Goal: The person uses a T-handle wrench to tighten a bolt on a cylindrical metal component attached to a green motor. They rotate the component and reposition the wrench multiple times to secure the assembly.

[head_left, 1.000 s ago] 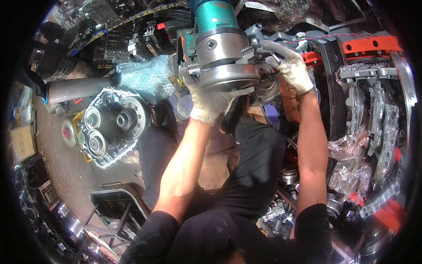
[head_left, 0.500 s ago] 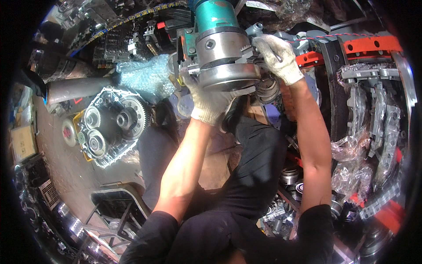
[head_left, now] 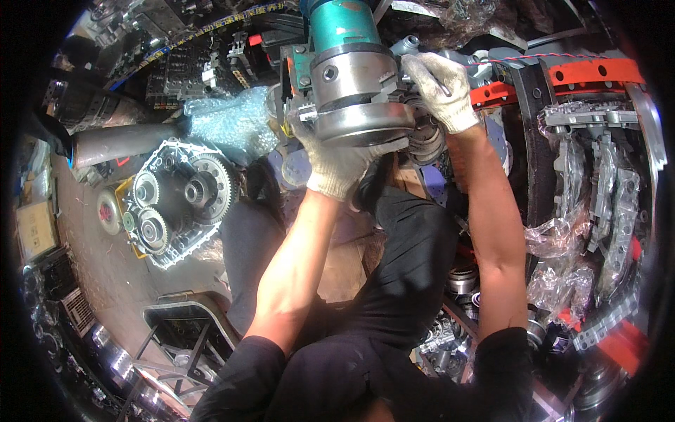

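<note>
My left hand (head_left: pixel 336 166) cups the steel drum (head_left: pixel 365 125) from near side, likely for support — right hand (head_left: pixel 444 81) curled, contents I cannot tell.

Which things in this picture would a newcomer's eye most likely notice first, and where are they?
Probably the green and steel machine at top centre, with the gloved left hand cupped below its shiny ring and the right hand raised beside it. Next, perhaps, the open casing with toothed gears at left, then the orange beam at upper right.

A shiny round part (head_left: pixel 369 125) sits at the end of a silvery chuck (head_left: pixel 351 79).
</note>
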`<state>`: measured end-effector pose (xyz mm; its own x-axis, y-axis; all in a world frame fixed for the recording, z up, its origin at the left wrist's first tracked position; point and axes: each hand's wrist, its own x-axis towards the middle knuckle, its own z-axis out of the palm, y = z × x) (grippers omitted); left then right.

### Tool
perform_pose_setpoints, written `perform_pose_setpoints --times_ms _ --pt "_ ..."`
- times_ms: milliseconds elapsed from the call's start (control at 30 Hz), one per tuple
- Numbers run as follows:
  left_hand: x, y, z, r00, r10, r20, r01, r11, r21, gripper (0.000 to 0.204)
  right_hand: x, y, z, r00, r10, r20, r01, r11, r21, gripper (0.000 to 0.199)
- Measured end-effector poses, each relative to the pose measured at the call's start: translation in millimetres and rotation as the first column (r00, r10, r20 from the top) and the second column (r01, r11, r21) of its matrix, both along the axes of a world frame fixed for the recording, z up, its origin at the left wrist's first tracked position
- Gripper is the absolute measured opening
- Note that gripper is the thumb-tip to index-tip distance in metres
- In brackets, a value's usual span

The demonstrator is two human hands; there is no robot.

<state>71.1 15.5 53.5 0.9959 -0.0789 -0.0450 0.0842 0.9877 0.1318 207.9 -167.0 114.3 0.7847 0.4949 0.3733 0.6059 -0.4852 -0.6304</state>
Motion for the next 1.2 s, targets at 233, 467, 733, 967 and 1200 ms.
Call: perform_pose_setpoints --times_ms 233,467,733,967,1200 --pt "2.1 -1.5 -0.7 0.997 -0.022 0.080 0.030 0.994 -0.102 0.134 -1.9 8.1 6.9 0.995 0.003 0.096 -0.007 0.999 0.047 0.018" --pt "1.1 -0.4 -9.1 0.992 -0.049 0.112 0.089 0.922 -0.378 0.133 -7.8 10.2 7.4 0.986 -0.162 -0.036 0.162 0.987 -0.006 0.022" --pt "4.8 -2.9 -11.3 0.970 -0.023 0.242 0.147 0.849 -0.507 0.132 -10.2 16.5 5.1 0.974 -0.221 -0.040 0.223 0.973 0.065 0.024" --pt "3.9 0.3 -14.5 0.976 -0.064 0.208 0.145 0.904 -0.402 0.126 -13.2 15.7 7.1 0.955 -0.233 -0.185 0.250 0.965 0.074 0.025" --pt "2.4 1.2 -20.9 0.947 -0.045 0.317 0.192 0.874 -0.447 0.120 -8.0 4.3 2.9 1.000 -0.001 0.027 -0.001 0.997 0.074 0.021"
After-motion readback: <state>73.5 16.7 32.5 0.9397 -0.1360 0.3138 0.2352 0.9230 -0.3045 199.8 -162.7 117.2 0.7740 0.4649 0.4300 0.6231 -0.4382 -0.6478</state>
